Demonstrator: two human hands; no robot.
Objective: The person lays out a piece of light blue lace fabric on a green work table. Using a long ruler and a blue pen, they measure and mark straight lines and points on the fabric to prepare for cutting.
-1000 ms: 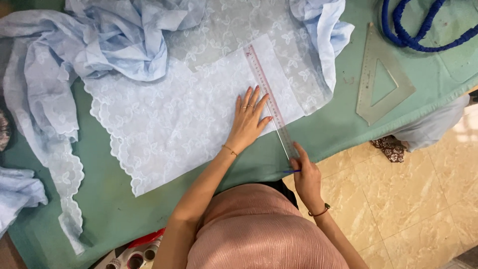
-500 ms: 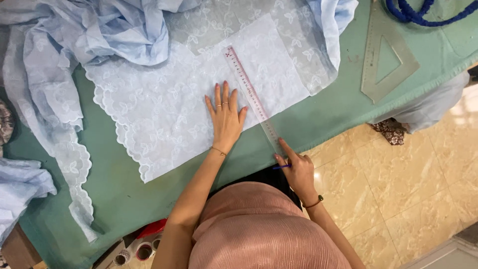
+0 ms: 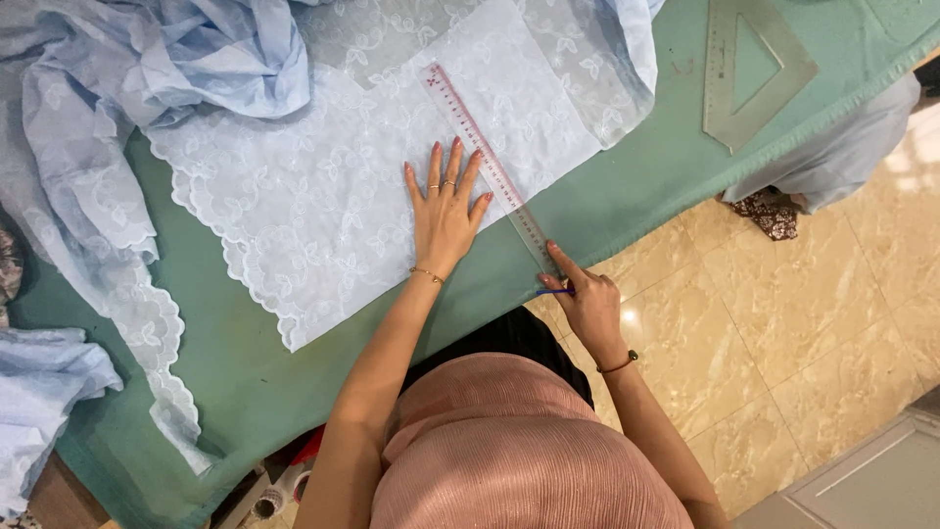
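My left hand (image 3: 446,211) lies flat with fingers spread on a pale blue lace fabric piece (image 3: 323,186), just left of a long clear ruler (image 3: 487,164) that runs diagonally across the cloth. My right hand (image 3: 585,297) is at the ruler's near end by the table edge, fingers closed around a thin blue pen (image 3: 554,291), with its index finger stretched along the ruler. The fabric has a scalloped edge and rests on a green table (image 3: 245,382).
Bunched light blue cloth (image 3: 196,49) is piled at the far left. A clear triangular set square (image 3: 749,69) lies at the far right of the table. More blue cloth (image 3: 44,392) hangs at the left edge. Tan tiled floor (image 3: 783,323) is on the right.
The view has shifted, so the fabric and ruler sit lower and more to the left. My left hand stays flat beside the ruler; my right hand stays at the ruler's near end.
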